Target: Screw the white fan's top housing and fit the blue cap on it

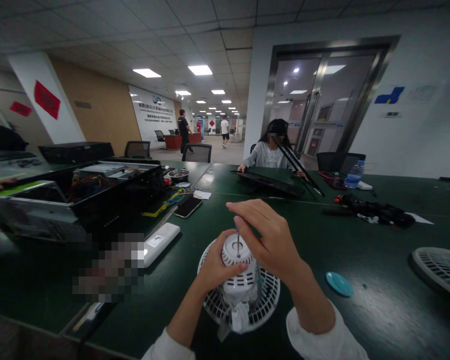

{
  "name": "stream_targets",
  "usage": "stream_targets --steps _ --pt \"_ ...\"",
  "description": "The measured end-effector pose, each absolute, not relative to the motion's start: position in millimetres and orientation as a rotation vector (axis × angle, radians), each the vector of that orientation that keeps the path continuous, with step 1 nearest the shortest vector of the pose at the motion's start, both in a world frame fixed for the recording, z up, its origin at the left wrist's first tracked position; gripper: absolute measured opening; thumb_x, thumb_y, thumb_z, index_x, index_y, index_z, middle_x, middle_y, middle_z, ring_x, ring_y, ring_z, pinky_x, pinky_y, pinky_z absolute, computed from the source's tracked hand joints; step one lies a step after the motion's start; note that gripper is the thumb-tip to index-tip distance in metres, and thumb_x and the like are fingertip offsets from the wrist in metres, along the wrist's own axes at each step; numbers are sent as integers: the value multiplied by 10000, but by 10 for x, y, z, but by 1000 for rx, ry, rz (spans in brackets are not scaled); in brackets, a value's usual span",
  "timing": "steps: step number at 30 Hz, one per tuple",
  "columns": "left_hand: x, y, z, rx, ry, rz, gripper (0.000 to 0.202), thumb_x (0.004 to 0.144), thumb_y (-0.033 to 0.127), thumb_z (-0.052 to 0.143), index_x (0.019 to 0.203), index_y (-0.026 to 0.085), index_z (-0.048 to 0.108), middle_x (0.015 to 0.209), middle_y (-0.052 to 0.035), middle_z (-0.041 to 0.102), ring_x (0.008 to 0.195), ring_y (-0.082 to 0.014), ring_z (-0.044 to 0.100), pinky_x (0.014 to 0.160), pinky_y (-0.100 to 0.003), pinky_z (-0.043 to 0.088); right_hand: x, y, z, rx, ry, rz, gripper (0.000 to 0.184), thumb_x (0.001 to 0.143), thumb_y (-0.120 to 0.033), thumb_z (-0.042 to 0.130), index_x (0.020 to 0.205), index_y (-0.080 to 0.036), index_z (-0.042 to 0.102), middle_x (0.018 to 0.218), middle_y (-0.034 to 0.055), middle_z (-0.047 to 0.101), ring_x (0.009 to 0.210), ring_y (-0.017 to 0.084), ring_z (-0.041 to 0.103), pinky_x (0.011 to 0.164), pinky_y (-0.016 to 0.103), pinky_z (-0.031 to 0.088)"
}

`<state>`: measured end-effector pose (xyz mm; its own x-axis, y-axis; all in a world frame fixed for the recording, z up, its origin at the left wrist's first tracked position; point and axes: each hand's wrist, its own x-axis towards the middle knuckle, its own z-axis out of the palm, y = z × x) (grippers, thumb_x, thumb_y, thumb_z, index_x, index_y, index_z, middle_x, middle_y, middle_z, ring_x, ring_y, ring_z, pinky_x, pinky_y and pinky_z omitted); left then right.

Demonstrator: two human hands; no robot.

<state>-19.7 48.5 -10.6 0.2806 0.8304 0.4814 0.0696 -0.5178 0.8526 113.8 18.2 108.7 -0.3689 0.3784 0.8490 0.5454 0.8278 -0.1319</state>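
Note:
A white vented fan motor housing [239, 286] stands upright on a round white fan grille [264, 312] at the table's near edge. My left hand [218, 262] is wrapped around the housing's upper left side, thumb across its front. Above it, my right hand [268, 232] is closed with fingers extended over a thin metal screwdriver [238, 244]. The shaft points down and its tip meets the top of the housing; its handle is hidden by my fingers. To the right lies a turquoise disc [339, 284].
An open computer case [116, 195] and a white power bank [161, 244] are on the left, near a phone [188, 206]. Another grille [444, 267] lies far right. Across the green table [360, 320], a person [273, 150] holds a black panel [268, 184]. A bottle [354, 175] stands beyond.

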Motion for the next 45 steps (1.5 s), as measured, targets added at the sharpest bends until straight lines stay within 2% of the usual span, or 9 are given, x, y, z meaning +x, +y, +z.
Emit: stream_targets --steps 3,8,11,16,19,24,31,39,45 --pt "-194 491 -112 1810 794 1309 610 636 353 714 1160 174 459 1111 -72 576 1060 -266 518 926 -371 400 1145 173 1088 -654 -1985 -201 186 848 -108 468 977 -111 602 899 75 669 848 143 587 755 275 472" --pt "-189 514 -133 1807 787 1306 619 632 358 713 1164 169 458 1100 -68 589 1015 -256 544 900 -369 416 1132 217 1057 -714 -1941 -323 155 834 -239 545 768 -126 628 682 52 616 669 158 542 621 289 449" --pt "-191 517 -143 1810 783 1311 610 632 347 713 1159 166 464 1104 -72 590 1014 -256 547 900 -367 418 1143 214 1063 -792 -1984 -293 217 858 -286 499 905 -125 636 719 60 613 705 176 537 638 312 453" --pt "-199 510 -138 1840 786 1333 618 635 345 711 1176 185 461 1134 -65 581 1042 -258 533 916 -366 405 1185 177 1085 -728 -2069 -67 390 860 -133 382 1238 -176 465 1034 63 637 923 157 557 790 317 468" --pt "-196 510 -130 1831 782 1326 626 637 353 709 1183 186 453 1130 -65 582 1041 -257 536 920 -372 403 1173 193 1064 -737 -2073 -95 348 868 -161 414 1207 -169 490 944 50 654 833 144 574 746 289 470" --pt "-184 507 -128 1810 800 1306 619 635 378 707 1167 177 462 1109 -68 589 1022 -260 543 904 -375 414 1130 223 1035 -817 -2051 -337 226 865 -280 484 954 -129 626 729 58 631 682 169 543 631 302 448" --pt "-195 502 -125 1828 791 1316 615 631 377 707 1157 179 457 1079 -63 582 994 -251 542 875 -362 420 1205 189 1093 -652 -2090 -111 347 868 -128 364 1177 -121 521 899 68 639 836 151 555 748 298 461" --pt "-195 485 -115 1817 772 1310 611 635 369 709 1163 188 459 1109 -62 581 1024 -252 538 901 -360 408 1187 241 1074 -799 -2033 -313 205 858 -269 495 900 -113 621 731 67 622 679 174 527 632 313 442" --pt "-187 473 -77 1822 777 1303 597 636 351 706 1151 166 466 1088 -71 587 1006 -249 552 903 -358 410 1204 184 1098 -856 -2109 -54 363 816 -132 439 1173 -160 502 974 77 622 876 180 550 750 325 462"
